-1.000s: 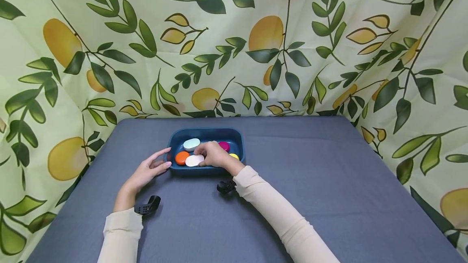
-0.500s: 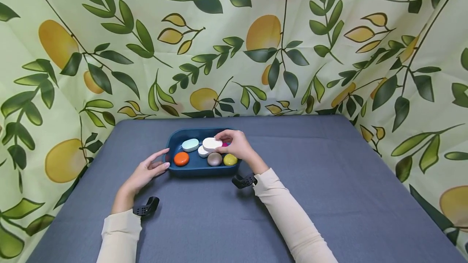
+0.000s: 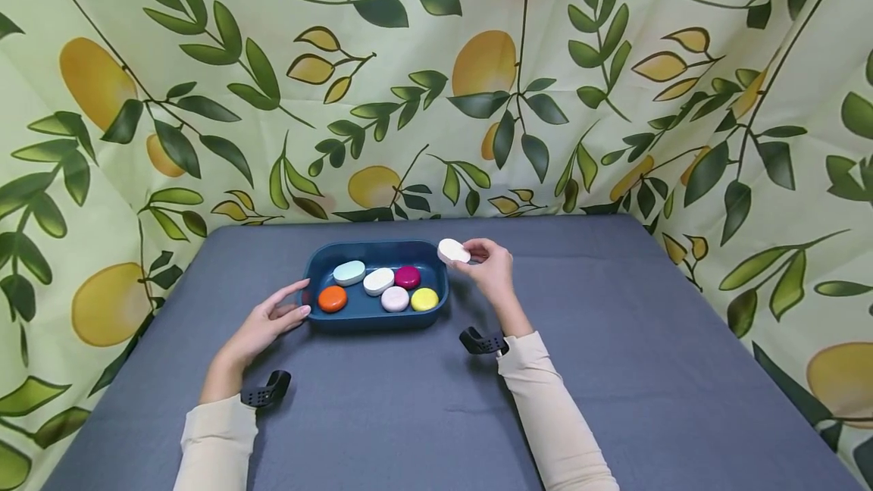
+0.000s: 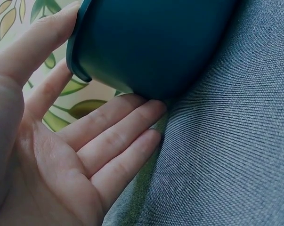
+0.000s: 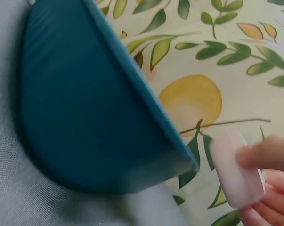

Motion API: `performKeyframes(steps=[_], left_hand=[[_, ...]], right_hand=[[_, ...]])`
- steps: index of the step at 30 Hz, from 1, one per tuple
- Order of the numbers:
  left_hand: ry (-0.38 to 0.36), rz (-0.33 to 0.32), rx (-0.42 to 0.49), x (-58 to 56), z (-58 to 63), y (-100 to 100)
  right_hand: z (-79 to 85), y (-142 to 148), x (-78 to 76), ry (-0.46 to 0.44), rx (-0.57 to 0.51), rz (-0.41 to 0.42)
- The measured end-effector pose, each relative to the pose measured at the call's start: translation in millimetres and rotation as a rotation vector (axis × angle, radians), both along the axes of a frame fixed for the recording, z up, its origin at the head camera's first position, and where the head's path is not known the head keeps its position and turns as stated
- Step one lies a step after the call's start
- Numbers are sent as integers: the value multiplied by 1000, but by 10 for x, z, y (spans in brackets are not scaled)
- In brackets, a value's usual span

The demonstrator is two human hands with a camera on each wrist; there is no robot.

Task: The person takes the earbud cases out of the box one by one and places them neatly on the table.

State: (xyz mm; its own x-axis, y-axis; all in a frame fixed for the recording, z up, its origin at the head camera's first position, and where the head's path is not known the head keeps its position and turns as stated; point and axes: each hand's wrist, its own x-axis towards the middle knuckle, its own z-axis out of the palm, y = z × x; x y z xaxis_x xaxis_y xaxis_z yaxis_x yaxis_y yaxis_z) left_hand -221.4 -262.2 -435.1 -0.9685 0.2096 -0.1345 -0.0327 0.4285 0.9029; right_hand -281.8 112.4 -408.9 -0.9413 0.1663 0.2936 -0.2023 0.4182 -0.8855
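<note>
The gray cloth-covered surface (image 3: pixel 375 415) supports a dark blue rounded rectangular tray (image 3: pixel 368 323). The left hand (image 3: pixel 266 324) touches the tray's left end, fingers spread. The right hand (image 3: pixel 492 273) pinches a white oval bar (image 3: pixel 452 251) between thumb and fingers, raised near the rim at the tray's right rear corner. Six other rounded pieces (image 3: pixel 380 282) lie inside. The current step appears to be lifting the bar clear; the next move likely calls for a firm pinch, rim clearance and controlled set-down.

Grey cloth-covered table (image 3: pixel 382 415); blue tray (image 3: pixel 368 322) resting on it.
</note>
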Motion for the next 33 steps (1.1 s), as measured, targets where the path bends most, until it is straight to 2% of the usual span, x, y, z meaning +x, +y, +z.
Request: performKeyframes(steps=[5,9,19,27,33], left_hand=[[-6,7,-6,7,17,-3],[-11,2,-19,11,15,-2],[-6,2,-19,3,4,1],[-11,5,-22,-3,4,-9],[-12,10,-19,-7,-1,-8]], right_hand=[[-105,20,1,-10,31,-172],[-235,-7,-3,-58,39,-241],[-473,-140,-39,-65,43,-326],[-504,-199,-52,-103,51,-374],[-486,-204,-49,-118,49,-366]])
